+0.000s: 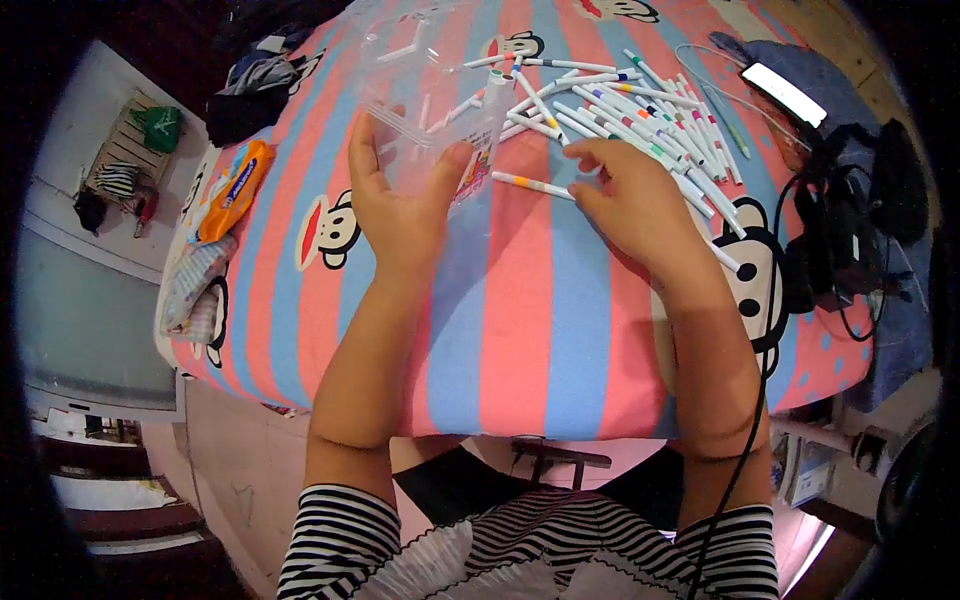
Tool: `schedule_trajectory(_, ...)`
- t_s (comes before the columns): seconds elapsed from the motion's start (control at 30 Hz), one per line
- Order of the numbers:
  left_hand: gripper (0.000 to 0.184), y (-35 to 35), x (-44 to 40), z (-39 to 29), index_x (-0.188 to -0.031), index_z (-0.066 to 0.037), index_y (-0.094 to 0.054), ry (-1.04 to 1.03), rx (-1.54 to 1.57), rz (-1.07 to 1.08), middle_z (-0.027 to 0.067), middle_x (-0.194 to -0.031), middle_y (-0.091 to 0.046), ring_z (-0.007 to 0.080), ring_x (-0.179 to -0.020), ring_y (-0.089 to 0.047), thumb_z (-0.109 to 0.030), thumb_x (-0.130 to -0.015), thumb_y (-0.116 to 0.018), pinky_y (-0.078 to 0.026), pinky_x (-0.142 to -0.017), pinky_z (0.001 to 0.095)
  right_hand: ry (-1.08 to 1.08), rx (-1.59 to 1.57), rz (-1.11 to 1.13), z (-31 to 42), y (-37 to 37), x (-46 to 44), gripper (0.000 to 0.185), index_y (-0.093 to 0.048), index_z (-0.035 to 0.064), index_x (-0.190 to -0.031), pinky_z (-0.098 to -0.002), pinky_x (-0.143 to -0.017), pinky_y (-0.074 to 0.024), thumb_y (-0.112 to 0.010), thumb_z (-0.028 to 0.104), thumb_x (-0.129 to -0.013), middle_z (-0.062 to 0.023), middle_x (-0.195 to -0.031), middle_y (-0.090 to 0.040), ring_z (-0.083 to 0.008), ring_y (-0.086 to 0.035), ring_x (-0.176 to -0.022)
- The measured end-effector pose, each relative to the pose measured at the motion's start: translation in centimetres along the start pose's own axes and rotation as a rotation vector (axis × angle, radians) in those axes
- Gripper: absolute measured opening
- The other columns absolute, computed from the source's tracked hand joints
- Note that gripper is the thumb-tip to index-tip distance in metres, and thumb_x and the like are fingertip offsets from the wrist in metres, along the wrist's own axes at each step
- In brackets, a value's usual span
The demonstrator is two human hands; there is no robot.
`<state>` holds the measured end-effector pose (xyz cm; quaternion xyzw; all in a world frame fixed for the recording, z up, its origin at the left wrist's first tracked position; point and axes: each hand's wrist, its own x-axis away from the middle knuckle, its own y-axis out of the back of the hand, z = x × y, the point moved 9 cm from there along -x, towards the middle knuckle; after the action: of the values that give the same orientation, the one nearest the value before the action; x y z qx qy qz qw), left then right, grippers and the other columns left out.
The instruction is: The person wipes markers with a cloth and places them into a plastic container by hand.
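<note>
My left hand [405, 200] is closed around a clear plastic marker case [400, 130], which has a printed label [478, 165] on its right side. A couple of white markers [497, 92] stand upright at the case's right end, their round ends facing up. My right hand [630, 195] hovers at the near edge of a loose pile of white markers [640, 120] with coloured bands. Its thumb and index finger are apart. By the thumb tip lies a marker with an orange band [535, 186]; whether the thumb touches it I cannot tell.
Everything lies on a striped bedspread [520, 350] with monkey faces. To the right are a lit phone [785, 95], a white cable and a black adapter [850, 255] with cords. An orange packet [235, 190] and dark clothes [250, 100] lie along the left side.
</note>
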<state>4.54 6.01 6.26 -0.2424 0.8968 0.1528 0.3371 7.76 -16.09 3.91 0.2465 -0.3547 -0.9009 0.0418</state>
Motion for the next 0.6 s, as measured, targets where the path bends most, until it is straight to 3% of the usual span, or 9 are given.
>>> schedule_trajectory(0.07,0.079,-0.1,0.0,0.4,-0.133,0.001,-0.042,0.019,0.004,0.029,0.0155,-0.127,-0.052,0.024,-0.115,-0.051,-0.025,-0.07,-0.083,-0.04,-0.099,0.036,0.07,0.191,0.045,0.2,0.1,0.3,0.027,-0.069,0.0098,-0.101,-0.0431,-0.078,-0.0484,-0.067,0.016,-0.074,-0.0127,-0.09,-0.068,-0.0297,-0.064,-0.087)
schedule_trajectory(0.17,0.078,-0.3,0.0,1.2,-0.133,0.001,-0.042,0.028,0.011,0.057,0.0151,-0.127,-0.052,0.0235,-0.115,-0.051,-0.024,-0.07,-0.083,-0.039,-0.099,0.0361,-0.12,0.345,0.356,-1.9,-1.4,0.7,0.018,-0.072,0.0099,-0.09,-0.0442,-0.078,-0.0481,-0.067,0.019,-0.075,-0.0125,-0.087,-0.068,-0.0305,-0.064,-0.088)
schedule_trajectory(0.27,0.077,-0.7,0.3,0.8,-0.132,0.0,-0.043,0.006,0.039,0.052,0.0143,-0.127,-0.052,0.0231,-0.116,-0.05,-0.025,-0.07,-0.083,-0.039,-0.099,0.0367,-0.088,0.356,0.301,-1.8,-1.1,0.5,0.017,-0.072,0.0096,-0.086,-0.0433,-0.077,-0.0484,-0.066,0.021,-0.076,-0.0126,-0.086,-0.068,-0.0313,-0.064,-0.085)
schedule_trajectory(0.37,0.078,-0.8,0.1,0.6,-0.132,-0.001,-0.044,-0.02,0.015,0.072,0.0137,-0.127,-0.052,0.023,-0.116,-0.05,-0.025,-0.07,-0.083,-0.038,-0.099,0.0368,-0.112,0.287,0.117,-2.2,0.6,-0.2,0.019,-0.072,0.0095,-0.092,-0.0403,-0.073,-0.0493,-0.065,0.019,-0.078,-0.0141,-0.082,-0.067,-0.0302,-0.065,-0.076)
schedule_trajectory(0.47,0.08,-1.0,0.2,0.8,-0.133,-0.002,-0.043,-0.01,0.008,0.099,0.0136,-0.127,-0.052,0.0241,-0.116,-0.05,-0.025,-0.068,-0.084,-0.039,-0.099,0.037,-0.054,-0.112,-0.32,-3.0,4.5,-0.9,0.022,-0.071,0.0096,-0.099,-0.0334,-0.066,-0.0487,-0.066,0.018,-0.079,-0.0104,-0.076,-0.066,-0.0206,-0.063,-0.067)
schedule_trajectory(0.5,0.082,-1.2,0.2,0.7,-0.134,-0.002,-0.043,-0.004,-0.017,0.122,0.0139,-0.126,-0.052,0.0247,-0.116,-0.05,-0.025,-0.067,-0.084,-0.039,-0.099,0.0373,-0.112,-0.32,-0.309,-2.7,5.4,-1.0,0.024,-0.07,0.0072,-0.104,-0.0256,-0.063,-0.0457,-0.066,0.018,-0.082,-0.0042,-0.074,-0.062,-0.0101,-0.056,-0.066)
schedule_trajectory(0.6,0.085,-1.5,0.6,0.5,-0.135,-0.004,-0.042,-0.057,-0.167,0.172,0.0143,-0.126,-0.051,0.0271,-0.116,-0.05,-0.024,-0.064,-0.085,-0.04,-0.098,0.0386,-0.121,-0.751,-0.481,-3.4,7.7,-0.8,0.024,-0.069,0.003,-0.102,-0.0206,-0.064,-0.0426,-0.066,0.02,-0.085,0.0002,-0.076,-0.059,-0.0057,-0.052,-0.068)
